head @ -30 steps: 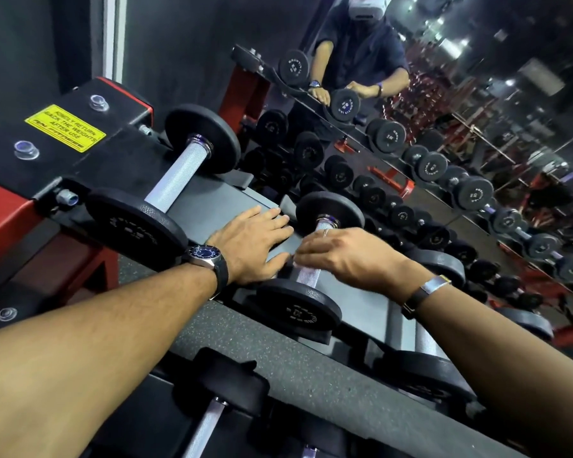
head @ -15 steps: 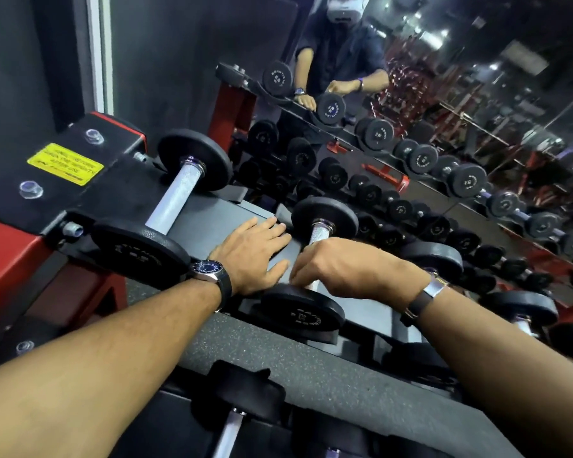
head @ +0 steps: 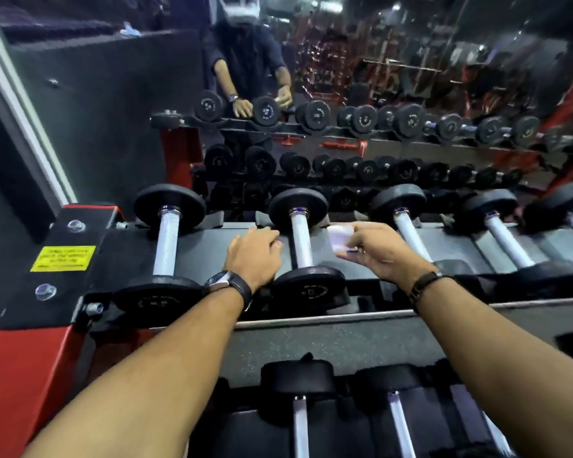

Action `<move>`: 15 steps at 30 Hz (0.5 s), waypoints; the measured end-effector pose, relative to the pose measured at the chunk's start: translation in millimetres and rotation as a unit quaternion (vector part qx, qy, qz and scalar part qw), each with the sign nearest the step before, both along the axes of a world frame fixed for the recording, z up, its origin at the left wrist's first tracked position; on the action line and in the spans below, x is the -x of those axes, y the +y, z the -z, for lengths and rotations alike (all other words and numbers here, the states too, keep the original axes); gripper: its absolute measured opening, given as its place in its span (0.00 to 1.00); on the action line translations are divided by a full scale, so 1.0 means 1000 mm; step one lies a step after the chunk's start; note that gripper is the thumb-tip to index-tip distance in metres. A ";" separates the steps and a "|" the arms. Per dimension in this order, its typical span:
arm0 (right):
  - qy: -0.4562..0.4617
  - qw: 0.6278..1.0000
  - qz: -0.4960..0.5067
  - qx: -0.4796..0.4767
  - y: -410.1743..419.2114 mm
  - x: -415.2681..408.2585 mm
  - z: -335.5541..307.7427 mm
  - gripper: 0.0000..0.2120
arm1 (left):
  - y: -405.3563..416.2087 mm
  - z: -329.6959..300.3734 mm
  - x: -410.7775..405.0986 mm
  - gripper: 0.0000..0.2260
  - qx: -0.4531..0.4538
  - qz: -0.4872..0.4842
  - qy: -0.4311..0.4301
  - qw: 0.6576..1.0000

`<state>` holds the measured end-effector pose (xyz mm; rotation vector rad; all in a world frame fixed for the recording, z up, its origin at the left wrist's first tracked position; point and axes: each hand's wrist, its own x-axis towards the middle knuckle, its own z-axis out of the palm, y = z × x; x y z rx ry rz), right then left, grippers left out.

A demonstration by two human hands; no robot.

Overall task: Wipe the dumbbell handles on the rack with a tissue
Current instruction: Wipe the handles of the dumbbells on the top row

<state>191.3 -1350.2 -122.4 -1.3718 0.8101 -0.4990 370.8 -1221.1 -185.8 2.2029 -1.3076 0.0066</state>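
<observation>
Several black dumbbells with silver knurled handles lie across the top shelf of the rack (head: 377, 314). My left hand (head: 253, 254) rests flat on the grey shelf just left of the second dumbbell's handle (head: 301, 239). My right hand (head: 376, 251) hovers to the right of that handle, off it, and pinches a small white tissue (head: 339, 239) in its fingertips. The leftmost dumbbell handle (head: 166, 241) and the third handle (head: 411, 234) stand untouched on either side.
A red and black rack end with a yellow warning label (head: 63, 258) is at the left. A lower shelf holds more dumbbells (head: 298, 385) near me. Behind the rack a mirror (head: 411, 94) reflects the dumbbells and a person.
My right hand has lifted off the second dumbbell's handle and moved right with the tissue. My left hand stays on the shelf. The camera has swung to face the rack squarely.
</observation>
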 end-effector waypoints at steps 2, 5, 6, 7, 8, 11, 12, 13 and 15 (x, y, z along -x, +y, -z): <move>-0.043 0.998 0.026 -0.039 -0.001 0.012 -0.004 0.15 | 0.001 -0.011 0.004 0.15 0.024 -0.012 0.032 0.999; -0.033 0.999 0.039 0.018 -0.007 0.028 -0.011 0.08 | -0.003 -0.030 0.011 0.20 0.057 0.001 0.060 0.997; -0.020 0.998 0.037 0.049 -0.010 0.034 -0.015 0.08 | -0.006 -0.037 0.017 0.21 0.072 0.011 0.064 0.995; 0.001 0.996 0.036 0.082 -0.014 0.036 -0.018 0.08 | -0.008 -0.044 0.020 0.22 0.080 0.021 0.063 0.995; 0.029 0.992 0.033 0.115 -0.020 0.040 -0.022 0.07 | -0.012 -0.051 0.025 0.23 0.076 0.028 0.058 0.995; 0.140 0.957 -0.002 0.253 -0.048 0.061 -0.035 0.10 | -0.031 -0.069 0.050 0.20 0.044 0.047 0.011 0.998; 0.187 0.931 -0.013 0.312 -0.056 0.066 -0.040 0.09 | -0.038 -0.073 0.058 0.20 0.035 0.050 0.000 0.998; 0.236 0.900 -0.025 0.366 -0.063 0.072 -0.046 0.07 | -0.046 -0.077 0.066 0.19 0.026 0.055 -0.010 0.998; 0.293 0.847 -0.049 0.440 -0.084 0.086 -0.054 0.06 | -0.064 -0.081 0.090 0.20 -0.001 0.061 -0.021 0.998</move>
